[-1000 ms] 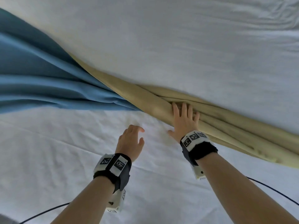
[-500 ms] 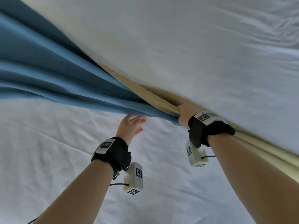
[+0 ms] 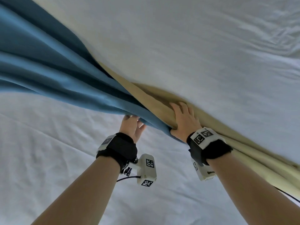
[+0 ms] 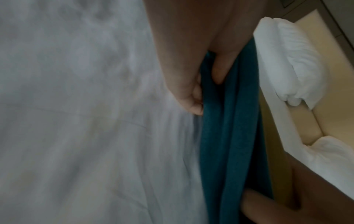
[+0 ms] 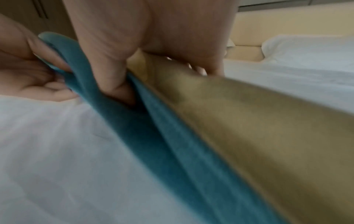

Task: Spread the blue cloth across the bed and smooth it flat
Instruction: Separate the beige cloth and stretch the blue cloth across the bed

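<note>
Blue cloth [image 3: 53, 70], bunched: my left hand [image 3: 131, 127] pinches its edge, my right hand [image 3: 183, 122] grips it with the tan cloth [image 3: 162, 101]. Next, I'd pull it wide across the bed [image 3: 48, 151].

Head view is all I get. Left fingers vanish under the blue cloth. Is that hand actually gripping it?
Observer: Yes. The left wrist view shows the left hand pinching a fold of the blue cloth, thumb on one side and curled fingers on the other.
Operator: Right hand looks flat on the tan cloth. Holding any blue?
Observer: The right wrist view shows the right hand with its thumb tucked into a blue fold, pinching blue and the tan cloth against the fingers.
Operator: Anything at the head of the bed?
Observer: White pillows against a cream headboard, in the left wrist view.
</note>
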